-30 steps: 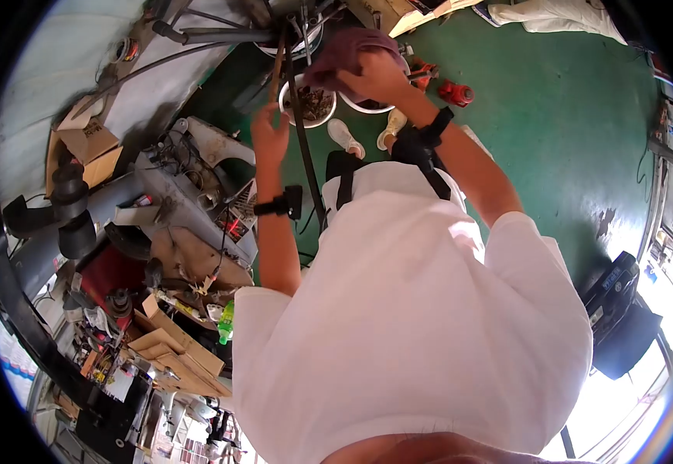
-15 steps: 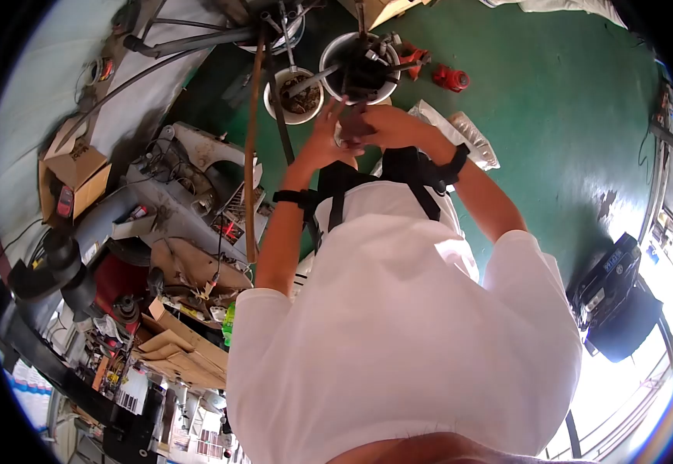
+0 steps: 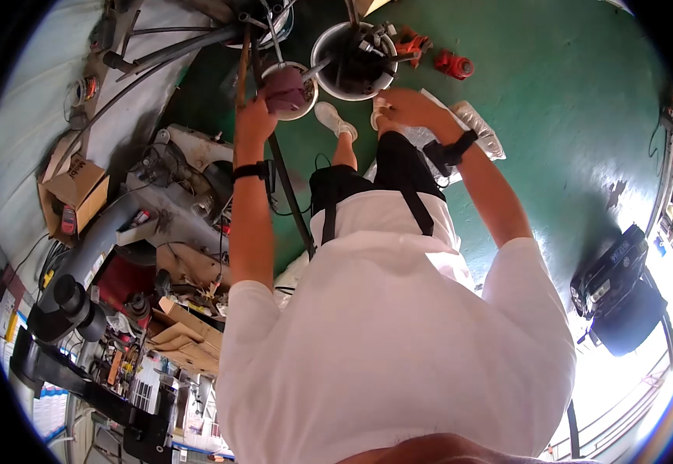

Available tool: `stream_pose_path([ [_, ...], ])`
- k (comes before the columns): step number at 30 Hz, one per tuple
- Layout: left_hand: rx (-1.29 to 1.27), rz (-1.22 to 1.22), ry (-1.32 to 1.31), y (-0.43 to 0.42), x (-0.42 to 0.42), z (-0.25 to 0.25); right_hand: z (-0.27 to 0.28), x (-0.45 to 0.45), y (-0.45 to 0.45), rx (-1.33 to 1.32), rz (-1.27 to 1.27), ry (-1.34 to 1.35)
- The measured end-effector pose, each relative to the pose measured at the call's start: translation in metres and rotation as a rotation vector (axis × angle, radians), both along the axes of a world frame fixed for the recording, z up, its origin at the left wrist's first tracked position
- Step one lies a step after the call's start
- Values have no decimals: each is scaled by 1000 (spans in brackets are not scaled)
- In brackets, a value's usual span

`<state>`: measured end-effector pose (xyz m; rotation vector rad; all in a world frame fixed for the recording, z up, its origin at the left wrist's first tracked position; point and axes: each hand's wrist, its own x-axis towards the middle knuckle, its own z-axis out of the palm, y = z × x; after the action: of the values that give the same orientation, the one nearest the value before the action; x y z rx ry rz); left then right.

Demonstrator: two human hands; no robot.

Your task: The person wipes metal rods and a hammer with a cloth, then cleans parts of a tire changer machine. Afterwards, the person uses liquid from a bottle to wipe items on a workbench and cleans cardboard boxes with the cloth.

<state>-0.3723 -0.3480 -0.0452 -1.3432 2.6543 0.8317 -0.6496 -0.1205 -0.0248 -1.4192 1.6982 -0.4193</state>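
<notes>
A dark red-purple cloth [image 3: 284, 90] is held out in my left hand [image 3: 256, 120], over the small white bucket [image 3: 310, 102] at the top. This cloth covers much of the bucket's opening. Close beside the same hand runs a thin rusty rod [image 3: 242, 71], partly hidden behind my forearm. My right hand [image 3: 404, 107] hovers above my foot, just below the larger bucket [image 3: 317, 56] of dark metal parts and tools. Its fingers look loosely apart, and no object shows in them.
Red jacks [image 3: 454, 65] stand on the green floor [image 3: 541, 124] at upper right. Clear plastic packaging [image 3: 482, 133] lies near my right wrist. Machinery and open cardboard boxes [image 3: 77, 185] crowd the left side. A black bag [image 3: 611, 271] is at right.
My hands have parted from around the dark cloth. My left hand has carried it left to the small bucket, while my right hand has shifted slightly right without it.
</notes>
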Motion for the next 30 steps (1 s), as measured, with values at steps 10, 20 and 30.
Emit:
stream_pose_path([
  [10, -281, -361, -497, 34, -64, -4, -17, -167, 101, 396, -127, 262],
  [20, -13, -250, -627, 11, -43, -39, -56, -162, 69, 490, -187, 42],
  [30, -197, -399, -728, 26, -55, -35, -142, -162, 71, 436, -41, 119],
])
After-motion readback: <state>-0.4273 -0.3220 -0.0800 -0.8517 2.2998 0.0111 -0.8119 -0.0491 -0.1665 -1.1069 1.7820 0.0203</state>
